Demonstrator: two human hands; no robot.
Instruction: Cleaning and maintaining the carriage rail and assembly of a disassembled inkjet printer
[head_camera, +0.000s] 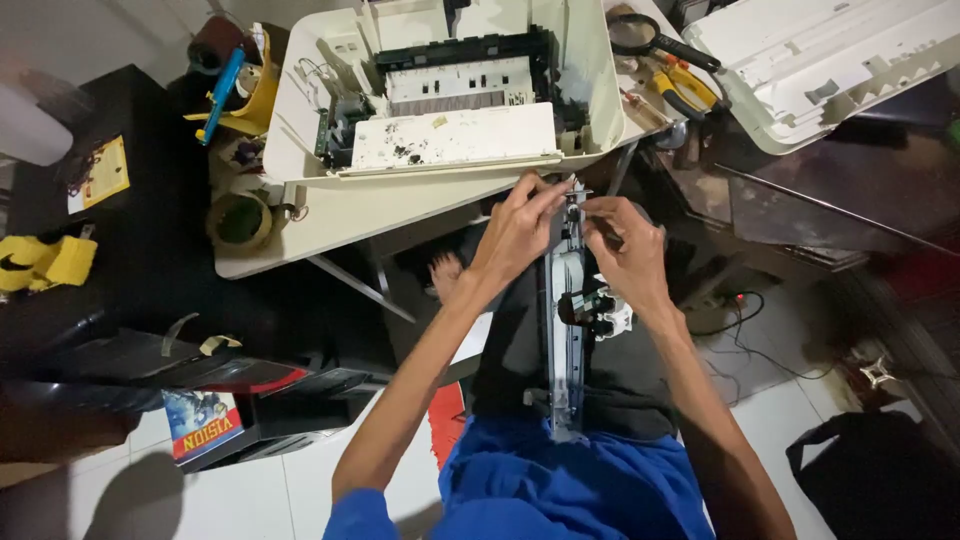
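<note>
A long grey metal rail assembly (563, 350) with a black and white carriage part (598, 310) lies lengthwise on my lap. My left hand (517, 232) pinches the rail's far end from the left. My right hand (625, 250) grips the same end from the right, fingertips on a small piece at the top. Just beyond my hands, an opened beige printer body (450, 95) sits on the white table (330, 215), its black inner frame and ink-stained tray exposed.
Yellow-handled pliers (685, 88) and a magnifying glass (640, 35) lie to the right of the printer. A white printer cover (830, 60) rests at top right. Tape rolls (240, 220) sit at the table's left. Cables and a black bag (870, 470) are on the floor.
</note>
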